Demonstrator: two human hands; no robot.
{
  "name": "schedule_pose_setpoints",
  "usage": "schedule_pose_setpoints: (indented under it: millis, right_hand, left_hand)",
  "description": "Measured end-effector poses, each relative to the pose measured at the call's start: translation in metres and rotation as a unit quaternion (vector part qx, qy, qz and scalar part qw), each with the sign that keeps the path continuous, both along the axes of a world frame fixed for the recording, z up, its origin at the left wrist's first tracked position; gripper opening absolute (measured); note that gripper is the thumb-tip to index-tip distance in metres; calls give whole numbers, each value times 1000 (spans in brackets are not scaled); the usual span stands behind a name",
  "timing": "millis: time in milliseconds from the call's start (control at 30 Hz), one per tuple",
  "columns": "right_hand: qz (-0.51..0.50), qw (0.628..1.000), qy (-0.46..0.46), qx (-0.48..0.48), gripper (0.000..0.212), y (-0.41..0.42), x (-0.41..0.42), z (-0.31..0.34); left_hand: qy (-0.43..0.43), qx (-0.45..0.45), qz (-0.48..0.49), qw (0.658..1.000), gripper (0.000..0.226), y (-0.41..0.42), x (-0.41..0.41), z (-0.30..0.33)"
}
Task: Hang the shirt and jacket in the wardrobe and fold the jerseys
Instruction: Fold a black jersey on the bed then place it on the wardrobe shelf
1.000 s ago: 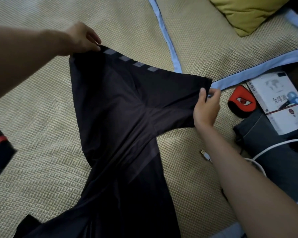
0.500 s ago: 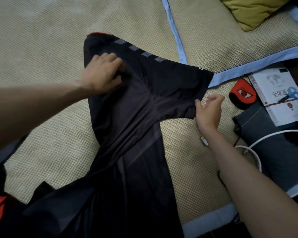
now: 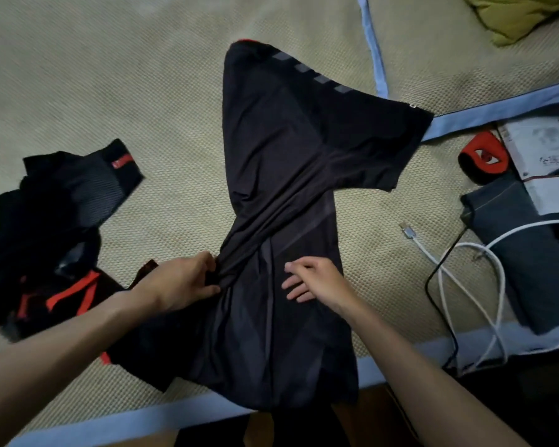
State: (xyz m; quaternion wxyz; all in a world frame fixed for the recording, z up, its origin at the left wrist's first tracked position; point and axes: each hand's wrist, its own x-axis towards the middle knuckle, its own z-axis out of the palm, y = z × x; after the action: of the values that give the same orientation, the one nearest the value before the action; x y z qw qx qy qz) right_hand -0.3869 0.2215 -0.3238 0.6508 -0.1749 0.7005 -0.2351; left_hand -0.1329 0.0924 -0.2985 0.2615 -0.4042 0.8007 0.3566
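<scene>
A black jersey (image 3: 281, 140) with grey shoulder stripes lies spread on the beige woven mat (image 3: 110, 75), its right sleeve stretched toward the blue border. The lower body is bunched and hangs over the mat's near edge. My left hand (image 3: 183, 282) grips a fold of the fabric at the jersey's left side near the waist. On the cloth just to the right of it rests my right hand (image 3: 313, 279), fingers loosely spread and pointing left. A second black jersey (image 3: 55, 227) with red trim lies crumpled at the left.
At the right lie a red and black pouch (image 3: 483, 156), a white book (image 3: 542, 156), folded grey fabric (image 3: 523, 253), and white (image 3: 465, 269) and black cables. A yellow-green cushion (image 3: 517, 17) sits at the top right. Blue mat borders (image 3: 376, 59) cross the surface.
Both hands let go of the shoulder and sleeve and came down to the jersey's waist. The left hand now grips fabric there; the right lies on the cloth. The view shifted down.
</scene>
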Motion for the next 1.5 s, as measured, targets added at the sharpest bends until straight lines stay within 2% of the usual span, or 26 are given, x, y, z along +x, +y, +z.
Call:
schedule_pose_setpoints:
  millis: [67, 167, 233, 300, 367, 467, 533, 567, 667, 733, 767, 800, 867, 900, 933, 967, 1033, 1067, 1133, 1200, 1267, 1333, 1433, 1500]
  right_hand:
    - [-13, 1000, -25, 2, 23, 4, 14, 2]
    - [-34, 999, -32, -6, 24, 7, 30, 11]
    - [-49, 999, -3, -13, 17, 8, 40, 15]
    - [-64, 996, 61, -27, 11, 8, 51, 17]
    - [-96, 989, 100, -46, 8, 8, 61, 20]
    - [-132, 990, 19, -38, 29, 9, 72, 40]
    - [-117, 991, -59, -22, 51, 12, 77, 56]
    - [-112, 989, -94, -16, 55, 15, 79, 62]
    - [-125, 981, -144, -21, 32, 28, 80, 71]
    - [-158, 983, -94, -25, 20, 39, 77, 71]
    - [-179, 982, -54, -20, 21, 45, 73, 69]
    - [-193, 981, -23, -17, 24, 52, 67, 65]
    - [-200, 979, 14, -22, 28, 70, 54, 55]
    - [-193, 980, 38, -19, 28, 80, 47, 49]
    - [-183, 980, 70, -11, 28, 89, 40, 42]
    - [-172, 980, 96, -2, 27, 98, 33, 37]
    - [-137, 983, 120, 32, 19, 112, 24, 30]
    - [-113, 985, 118, 55, 19, 118, 23, 28]
    - [-72, 988, 100, 88, 21, 128, 23, 25]
    - [-57, 990, 84, 94, 22, 135, 25, 24]
    - [-39, 993, 73, 88, 37, 139, 28, 24]
    - [14, 990, 110, 83, 52, 142, 34, 21]
    - [72, 970, 214, 87, 48, 144, 42, 18]
    - [53, 969, 222, 93, 43, 145, 44, 20]
  left_hand:
    - [20, -13, 11, 1000, 25, 12, 12, 0]
    - [83, -85, -13, 993, 33, 23, 21, -2]
    - [54, -108, -3, 993, 36, 20, 22, 0]
    - [9, -95, -7, 995, 27, 17, 24, 1]
    - [23, -72, 0, 997, 19, 21, 24, 7]
    - [114, -46, 46, 991, 21, 40, 18, 30]
    - [149, -50, 55, 986, 21, 60, 10, 50]
    - [168, -45, 54, 983, 20, 71, 4, 60]
    - [220, 19, 51, 974, 21, 105, -13, 75]
    - [231, 95, 62, 966, 36, 128, -25, 75]
    - [236, 144, 82, 958, 40, 138, -29, 74]
    - [240, 209, 120, 940, 42, 148, -32, 73]
    - [237, 341, 210, 885, 36, 162, -32, 68]
    - [232, 365, 240, 869, 33, 167, -29, 63]
    - [230, 352, 259, 870, 30, 171, -23, 56]
    - [224, 291, 261, 893, 31, 175, -15, 45]
    - [168, 96, 179, 965, 41, 180, 7, 21]
    - [119, 1, 126, 985, 49, 182, 18, 12]
    - [36, -84, 72, 993, 68, 185, 33, 3]
    - [26, -89, 52, 994, 84, 189, 38, -7]
    - [33, -93, 29, 995, 87, 194, 41, -15]
    - [33, -108, -5, 994, 84, 200, 40, -18]
    - [52, -97, -12, 994, 52, 208, 41, -20]
    - [84, -40, 37, 995, 31, 210, 45, -18]
